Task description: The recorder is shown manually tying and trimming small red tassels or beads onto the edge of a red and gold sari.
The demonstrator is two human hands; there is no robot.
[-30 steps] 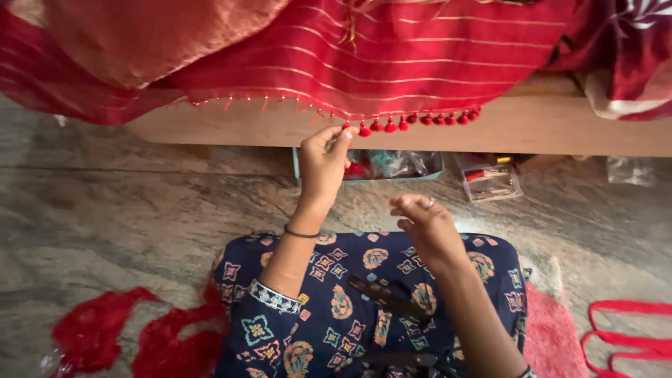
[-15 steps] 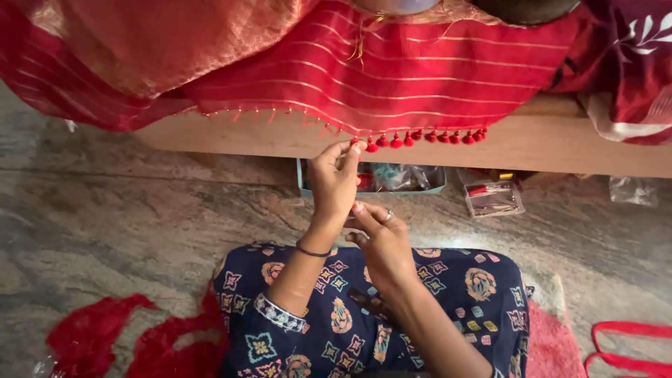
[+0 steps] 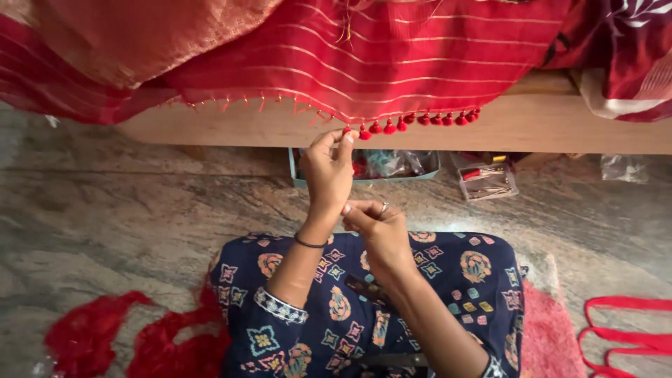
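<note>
We are curling our right hand (image 3: pixel 381 227) closed just below our left hand (image 3: pixel 329 168), which is pinching the red cloth's (image 3: pixel 392 63) tasselled hem. Beyond them, a teal tray (image 3: pixel 364 168) and clear box (image 3: pixel 488 180) are lying.

Bare floor (image 3: pixel 140 210) left of hand (image 3: pixel 327 168)

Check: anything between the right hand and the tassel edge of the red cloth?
Only the left hand, raised just above the right hand and pinching the tasselled edge of the red cloth. No other object is visible in the gap.
</note>
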